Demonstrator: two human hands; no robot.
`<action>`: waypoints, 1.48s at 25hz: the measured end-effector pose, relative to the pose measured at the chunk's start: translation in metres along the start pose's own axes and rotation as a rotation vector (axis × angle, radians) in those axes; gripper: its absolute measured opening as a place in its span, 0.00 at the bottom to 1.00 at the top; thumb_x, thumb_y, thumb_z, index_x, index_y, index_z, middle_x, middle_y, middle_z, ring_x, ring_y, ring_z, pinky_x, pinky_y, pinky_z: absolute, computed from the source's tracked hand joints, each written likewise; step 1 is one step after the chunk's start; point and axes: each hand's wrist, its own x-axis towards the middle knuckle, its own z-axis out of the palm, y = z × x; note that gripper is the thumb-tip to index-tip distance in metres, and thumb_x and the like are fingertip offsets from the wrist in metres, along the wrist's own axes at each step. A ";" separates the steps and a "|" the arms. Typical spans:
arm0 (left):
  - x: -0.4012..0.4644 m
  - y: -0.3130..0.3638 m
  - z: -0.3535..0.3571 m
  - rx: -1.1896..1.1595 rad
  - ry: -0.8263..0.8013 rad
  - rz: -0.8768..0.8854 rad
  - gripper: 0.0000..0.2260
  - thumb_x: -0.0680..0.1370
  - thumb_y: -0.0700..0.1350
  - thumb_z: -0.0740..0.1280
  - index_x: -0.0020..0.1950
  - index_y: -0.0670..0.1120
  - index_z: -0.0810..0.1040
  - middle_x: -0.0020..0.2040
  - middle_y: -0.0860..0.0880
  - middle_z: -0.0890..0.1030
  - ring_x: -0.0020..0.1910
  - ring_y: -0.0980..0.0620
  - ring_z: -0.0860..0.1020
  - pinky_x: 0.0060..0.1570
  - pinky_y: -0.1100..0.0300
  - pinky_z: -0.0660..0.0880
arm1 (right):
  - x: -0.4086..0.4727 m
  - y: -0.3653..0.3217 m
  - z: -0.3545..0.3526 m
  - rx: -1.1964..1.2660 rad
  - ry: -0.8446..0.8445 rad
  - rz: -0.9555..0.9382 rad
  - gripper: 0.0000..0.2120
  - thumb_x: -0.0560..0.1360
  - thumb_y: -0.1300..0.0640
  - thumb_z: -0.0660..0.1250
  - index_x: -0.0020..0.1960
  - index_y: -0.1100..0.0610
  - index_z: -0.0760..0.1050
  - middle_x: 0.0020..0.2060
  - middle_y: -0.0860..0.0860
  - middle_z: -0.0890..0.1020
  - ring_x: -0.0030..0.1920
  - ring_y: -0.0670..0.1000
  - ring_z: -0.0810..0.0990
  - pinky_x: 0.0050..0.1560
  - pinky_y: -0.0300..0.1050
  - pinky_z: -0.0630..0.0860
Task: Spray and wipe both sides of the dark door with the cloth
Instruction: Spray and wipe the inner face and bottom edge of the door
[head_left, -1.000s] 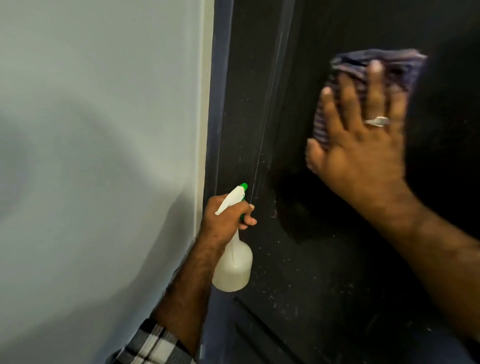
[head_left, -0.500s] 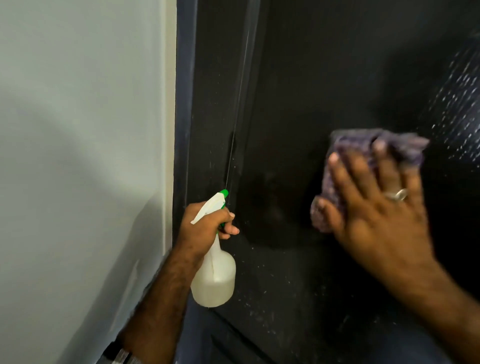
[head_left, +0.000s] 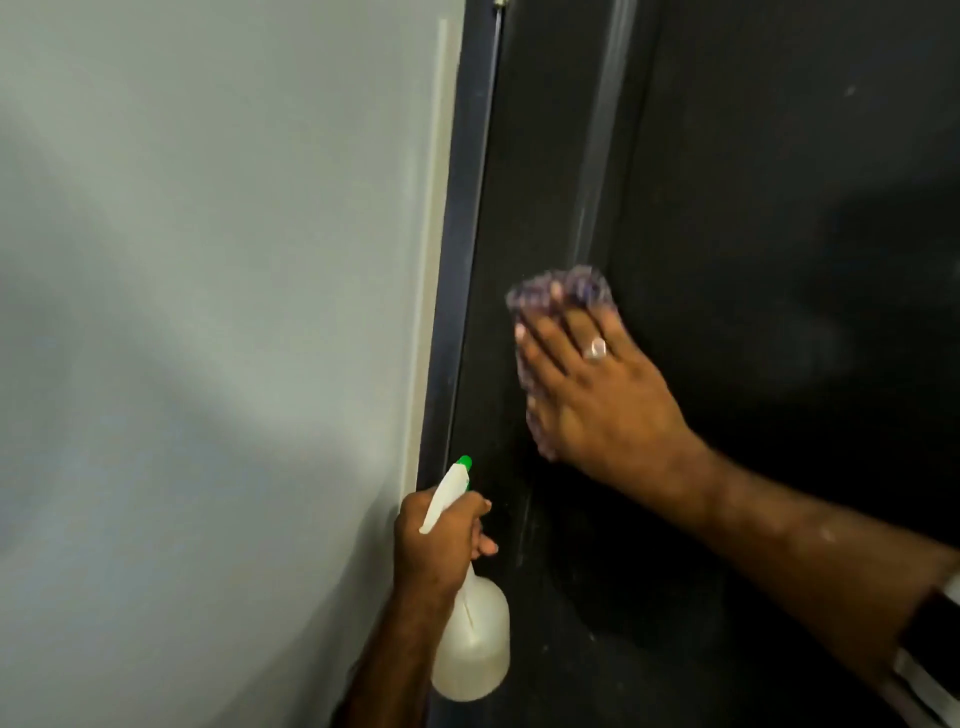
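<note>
Two hands are at work on the tall dark matte door (head_left: 753, 208), and the wiping step looks to be in hand on this face. The right hand (head_left: 608, 400) lies flat with its fingers straight and slightly spread, pressing a crumpled purple-grey cloth (head_left: 558, 291) against the door's left part, just right of a raised vertical moulding line (head_left: 597, 171); a silver ring (head_left: 596, 348) shows on one finger. The left hand (head_left: 441, 545) is lower and nearer the hinge side, its fingers curled round the neck of a white translucent plastic spray bottle with a green nozzle tip (head_left: 470, 644), the nozzle pointing up toward the door; whether a finger rests on the trigger I cannot tell. Pale specks show on the lower door surface near the bottle, so I judge that this lower area is not yet wiped. The next move probably calls for drawing the cloth down or sideways with even pressure, keeping it flat so no edge folds under. To the left, the dark blue-grey door frame edge (head_left: 467, 260) and a pale grey painted wall (head_left: 208, 312) close in quickly, leaving little room that way, and the bottle sits just below the cloth's path. To the right the door face is open and unobstructed. Its other side is not in view.
</note>
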 end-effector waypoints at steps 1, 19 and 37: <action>0.006 0.001 0.000 -0.032 0.000 0.003 0.07 0.82 0.39 0.68 0.46 0.40 0.84 0.30 0.43 0.81 0.33 0.42 0.83 0.41 0.51 0.84 | 0.043 0.014 -0.003 -0.032 0.001 0.075 0.35 0.86 0.40 0.48 0.87 0.59 0.51 0.87 0.60 0.51 0.86 0.66 0.42 0.85 0.67 0.41; 0.020 0.167 0.025 -0.139 -0.129 0.206 0.06 0.81 0.39 0.68 0.49 0.40 0.84 0.36 0.38 0.83 0.35 0.46 0.84 0.38 0.55 0.82 | 0.208 0.154 -0.082 -0.221 -0.037 0.202 0.39 0.85 0.34 0.43 0.88 0.57 0.49 0.87 0.60 0.50 0.86 0.66 0.43 0.85 0.68 0.40; 0.040 0.276 0.042 -0.245 -0.149 0.298 0.04 0.76 0.38 0.70 0.48 0.40 0.85 0.31 0.41 0.82 0.34 0.43 0.84 0.33 0.56 0.78 | 0.194 0.152 -0.069 -0.141 -0.090 -0.391 0.33 0.87 0.37 0.48 0.87 0.53 0.57 0.87 0.55 0.56 0.87 0.60 0.49 0.86 0.63 0.39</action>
